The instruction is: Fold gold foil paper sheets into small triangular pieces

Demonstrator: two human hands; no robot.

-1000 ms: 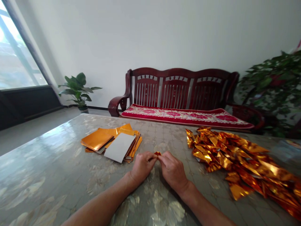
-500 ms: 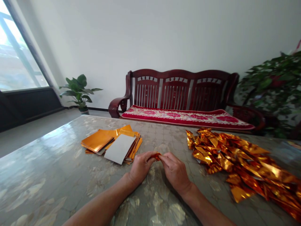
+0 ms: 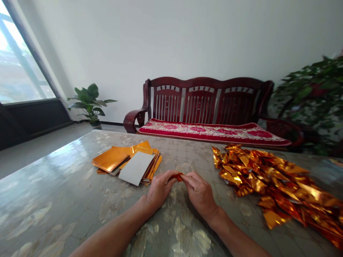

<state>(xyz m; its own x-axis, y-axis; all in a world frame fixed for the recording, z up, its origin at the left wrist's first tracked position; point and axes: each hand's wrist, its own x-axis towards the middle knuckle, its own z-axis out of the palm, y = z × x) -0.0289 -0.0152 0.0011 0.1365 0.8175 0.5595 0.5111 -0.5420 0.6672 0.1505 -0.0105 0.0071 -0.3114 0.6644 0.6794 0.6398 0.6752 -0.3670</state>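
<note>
My left hand (image 3: 159, 189) and my right hand (image 3: 199, 193) meet over the middle of the table, knuckles up, fingers curled. Between their fingertips they pinch a small folded piece of gold foil paper (image 3: 178, 176), mostly hidden by the fingers. A stack of flat gold foil sheets (image 3: 113, 159) lies to the left of the hands, with one sheet turned white side up (image 3: 136, 167). A heap of several folded gold foil pieces (image 3: 270, 180) spreads to the right.
The table (image 3: 53, 192) has a glossy marbled top. Behind it stands a dark red wooden bench (image 3: 203, 103) with a red floral cushion. A potted plant (image 3: 89, 103) sits on the floor at left, a leafy plant (image 3: 313, 96) at right.
The hands have shifted a little and worked the foil piece between the fingertips. The stack and the heap have not moved.
</note>
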